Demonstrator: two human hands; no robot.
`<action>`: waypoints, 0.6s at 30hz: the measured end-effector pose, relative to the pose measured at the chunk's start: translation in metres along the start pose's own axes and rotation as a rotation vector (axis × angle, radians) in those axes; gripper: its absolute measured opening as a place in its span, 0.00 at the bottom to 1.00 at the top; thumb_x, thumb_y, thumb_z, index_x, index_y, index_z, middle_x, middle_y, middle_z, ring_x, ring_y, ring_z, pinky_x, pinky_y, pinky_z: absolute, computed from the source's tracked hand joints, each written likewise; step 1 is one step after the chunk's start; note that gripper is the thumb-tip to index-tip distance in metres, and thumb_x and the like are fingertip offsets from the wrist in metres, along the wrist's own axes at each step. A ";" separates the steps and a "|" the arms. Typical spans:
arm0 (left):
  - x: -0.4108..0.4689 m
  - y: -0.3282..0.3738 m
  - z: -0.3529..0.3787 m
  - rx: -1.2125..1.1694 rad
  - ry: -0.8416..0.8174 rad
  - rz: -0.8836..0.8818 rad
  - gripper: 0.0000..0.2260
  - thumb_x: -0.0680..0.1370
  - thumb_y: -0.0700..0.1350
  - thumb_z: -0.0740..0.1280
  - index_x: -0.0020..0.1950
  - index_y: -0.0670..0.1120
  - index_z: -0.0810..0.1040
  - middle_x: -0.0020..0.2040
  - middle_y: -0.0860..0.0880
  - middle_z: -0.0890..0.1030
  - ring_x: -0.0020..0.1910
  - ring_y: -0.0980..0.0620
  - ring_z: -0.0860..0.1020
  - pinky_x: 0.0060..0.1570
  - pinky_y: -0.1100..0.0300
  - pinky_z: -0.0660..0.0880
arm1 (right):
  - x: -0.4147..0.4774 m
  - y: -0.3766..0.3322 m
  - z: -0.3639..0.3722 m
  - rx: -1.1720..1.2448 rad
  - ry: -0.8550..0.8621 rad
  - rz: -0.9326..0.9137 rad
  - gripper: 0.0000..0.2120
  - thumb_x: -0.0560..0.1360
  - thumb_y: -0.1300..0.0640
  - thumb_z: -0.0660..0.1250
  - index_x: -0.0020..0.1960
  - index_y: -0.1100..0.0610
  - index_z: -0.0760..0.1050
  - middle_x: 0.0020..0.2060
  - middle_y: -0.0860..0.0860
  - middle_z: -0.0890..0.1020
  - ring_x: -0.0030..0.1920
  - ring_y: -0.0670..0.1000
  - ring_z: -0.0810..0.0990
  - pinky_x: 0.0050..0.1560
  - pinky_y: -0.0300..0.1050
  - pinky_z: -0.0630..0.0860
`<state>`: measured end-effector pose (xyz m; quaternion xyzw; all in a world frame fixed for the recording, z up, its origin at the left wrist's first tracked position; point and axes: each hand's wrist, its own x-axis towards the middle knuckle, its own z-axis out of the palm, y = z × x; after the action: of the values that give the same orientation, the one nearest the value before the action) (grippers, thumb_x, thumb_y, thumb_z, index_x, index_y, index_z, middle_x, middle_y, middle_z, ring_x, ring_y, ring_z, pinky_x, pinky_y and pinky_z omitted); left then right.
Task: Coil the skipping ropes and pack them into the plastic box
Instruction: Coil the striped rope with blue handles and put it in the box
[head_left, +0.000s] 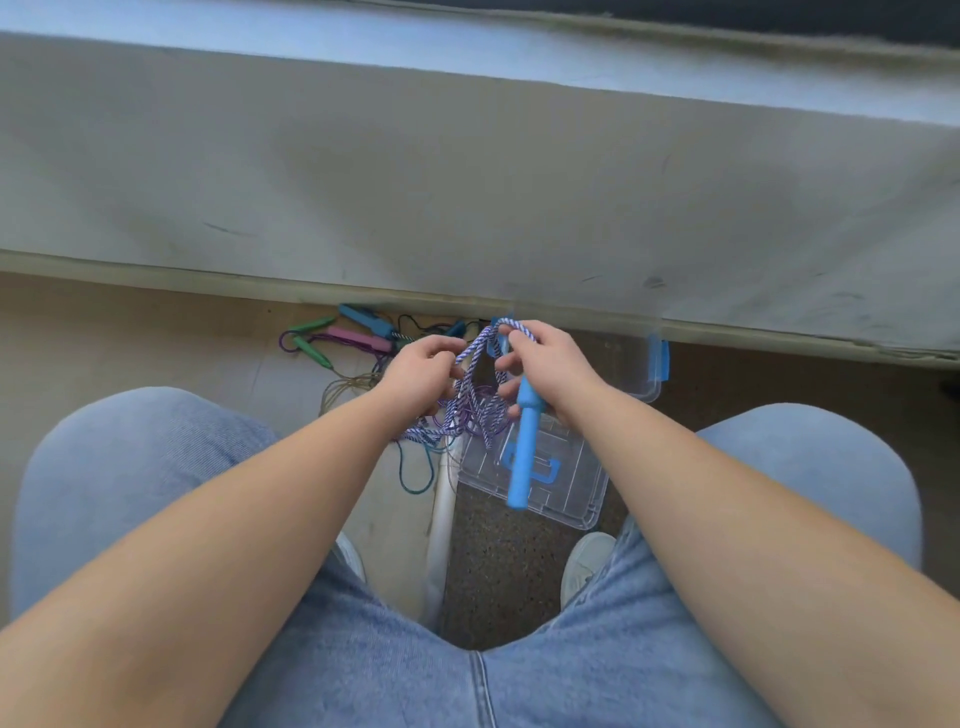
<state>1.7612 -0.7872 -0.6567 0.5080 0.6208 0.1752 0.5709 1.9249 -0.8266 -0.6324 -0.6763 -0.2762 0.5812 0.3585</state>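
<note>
A clear plastic box with blue clips stands on the floor at the wall's foot. Above it a purple-and-white braided rope hangs in loose loops. The right hand has its fingers curled round the rope's blue handle, and the left hand has its fingers pinching a strand.

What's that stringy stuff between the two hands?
In the head view, loops of purple-and-white braided skipping rope hang between the left-hand grip and the right-hand grip, which also holds the rope's blue plastic handle.
</note>
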 end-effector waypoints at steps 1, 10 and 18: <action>0.002 -0.003 -0.003 -0.002 0.022 -0.014 0.14 0.80 0.42 0.57 0.59 0.51 0.80 0.42 0.49 0.81 0.29 0.54 0.72 0.23 0.63 0.66 | 0.001 0.000 -0.003 -0.027 0.022 0.000 0.10 0.84 0.53 0.57 0.61 0.52 0.75 0.43 0.57 0.79 0.29 0.55 0.78 0.29 0.48 0.78; 0.005 -0.018 -0.012 0.165 -0.064 -0.111 0.18 0.70 0.58 0.75 0.55 0.50 0.79 0.36 0.48 0.72 0.27 0.51 0.68 0.24 0.62 0.67 | 0.002 0.000 -0.007 -0.140 0.005 -0.174 0.14 0.84 0.57 0.57 0.63 0.52 0.79 0.45 0.53 0.83 0.27 0.49 0.75 0.28 0.40 0.73; 0.007 -0.024 0.001 0.211 -0.146 -0.099 0.07 0.74 0.52 0.74 0.46 0.55 0.77 0.37 0.49 0.74 0.35 0.50 0.74 0.31 0.60 0.75 | -0.003 -0.001 -0.008 -0.006 -0.248 -0.193 0.13 0.82 0.64 0.58 0.50 0.57 0.82 0.43 0.56 0.86 0.32 0.51 0.78 0.28 0.43 0.72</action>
<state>1.7525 -0.7922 -0.6798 0.5454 0.6169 0.0432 0.5657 1.9326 -0.8298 -0.6286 -0.5709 -0.3837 0.6223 0.3736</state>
